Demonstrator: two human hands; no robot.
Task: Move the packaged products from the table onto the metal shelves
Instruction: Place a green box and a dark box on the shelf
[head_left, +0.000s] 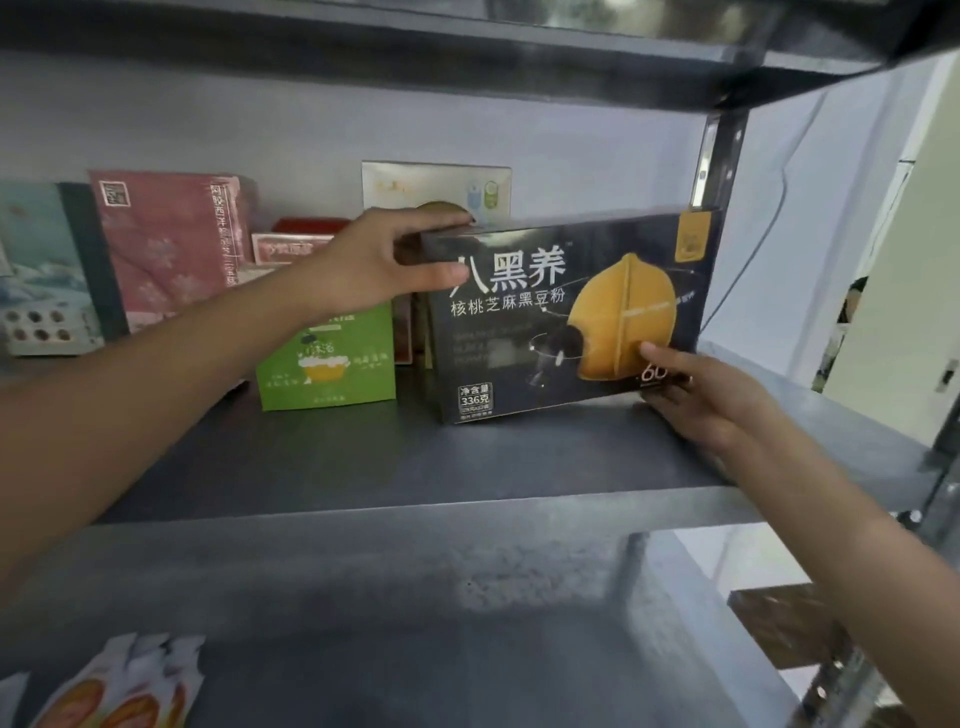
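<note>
A large black box (524, 332) with white lettering and a yellow walnut picture stands upright on the grey metal shelf (363, 467), at its right side. My left hand (384, 260) grips the box's upper left corner, fingers over the top edge and thumb on the front. My right hand (701, 395) holds the lower right corner, thumb pressed on the front face and fingers under the edge.
Left of the black box stand a green box (327, 358), a pink box (171, 244), a teal box (41, 270) and small red boxes (296, 241). A white box (436, 189) is behind. A shelf upright (717, 156) rises at right. Pouches (119, 686) lie on the lower shelf.
</note>
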